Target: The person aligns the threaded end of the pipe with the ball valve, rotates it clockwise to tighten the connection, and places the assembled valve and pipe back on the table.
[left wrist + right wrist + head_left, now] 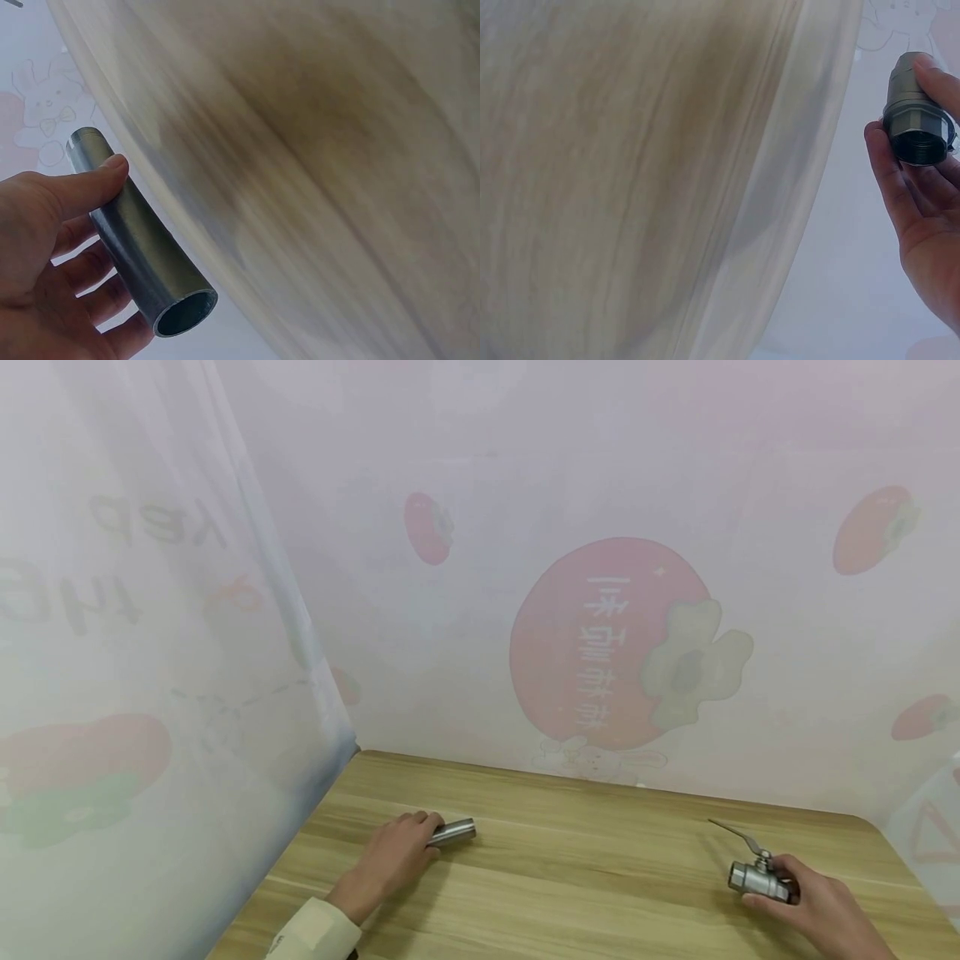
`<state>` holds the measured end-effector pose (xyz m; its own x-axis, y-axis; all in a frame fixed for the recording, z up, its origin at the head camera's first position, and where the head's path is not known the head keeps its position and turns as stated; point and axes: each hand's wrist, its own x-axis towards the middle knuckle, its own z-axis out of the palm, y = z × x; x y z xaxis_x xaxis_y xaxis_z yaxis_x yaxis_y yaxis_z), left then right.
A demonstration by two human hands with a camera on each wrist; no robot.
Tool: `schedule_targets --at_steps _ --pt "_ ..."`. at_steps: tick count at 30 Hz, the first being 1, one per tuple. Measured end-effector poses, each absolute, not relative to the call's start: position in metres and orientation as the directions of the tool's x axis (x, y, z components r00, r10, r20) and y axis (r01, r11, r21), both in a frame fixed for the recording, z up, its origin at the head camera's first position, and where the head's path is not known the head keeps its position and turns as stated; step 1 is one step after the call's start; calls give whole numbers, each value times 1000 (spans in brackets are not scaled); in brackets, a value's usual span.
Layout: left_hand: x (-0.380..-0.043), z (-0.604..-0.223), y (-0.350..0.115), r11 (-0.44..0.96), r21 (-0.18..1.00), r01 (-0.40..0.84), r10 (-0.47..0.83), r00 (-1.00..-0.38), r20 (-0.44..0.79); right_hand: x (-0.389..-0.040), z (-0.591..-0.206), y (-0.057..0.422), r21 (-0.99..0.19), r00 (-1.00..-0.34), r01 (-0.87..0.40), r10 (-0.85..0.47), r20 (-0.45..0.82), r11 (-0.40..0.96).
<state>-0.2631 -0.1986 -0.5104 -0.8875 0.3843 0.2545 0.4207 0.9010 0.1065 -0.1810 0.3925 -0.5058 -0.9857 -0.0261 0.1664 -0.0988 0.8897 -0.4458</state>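
My left hand (pixel 400 850) grips a short metal pipe (pixel 455 832) above the left part of the table. In the left wrist view the thumb lies across the pipe (pixel 146 244), which is hollow at the near end and appears threaded at the far end. On the right, my right hand (pixel 825 902) holds a metal ball valve (pixel 757 881) by its body. The valve's long lever handle (pixel 735 835) points up and to the left. The right wrist view shows the valve's hexagonal end (pixel 919 135) with its round opening; fingers cover part of the body.
A wood-grain table (pixel 570 860) with rounded far corners lies under both hands. Behind it hangs a pale curtain (pixel 465 635) printed with red fruit and writing. Another curtain (pixel 150 677) closes off the left side, close to the table's left edge.
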Motion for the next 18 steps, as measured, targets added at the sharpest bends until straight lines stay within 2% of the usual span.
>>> schedule_targets --at_steps 18 --pt "-257 -506 -188 889 30 458 434 -860 268 -179 -503 383 -457 -981 -113 -27 191 882"
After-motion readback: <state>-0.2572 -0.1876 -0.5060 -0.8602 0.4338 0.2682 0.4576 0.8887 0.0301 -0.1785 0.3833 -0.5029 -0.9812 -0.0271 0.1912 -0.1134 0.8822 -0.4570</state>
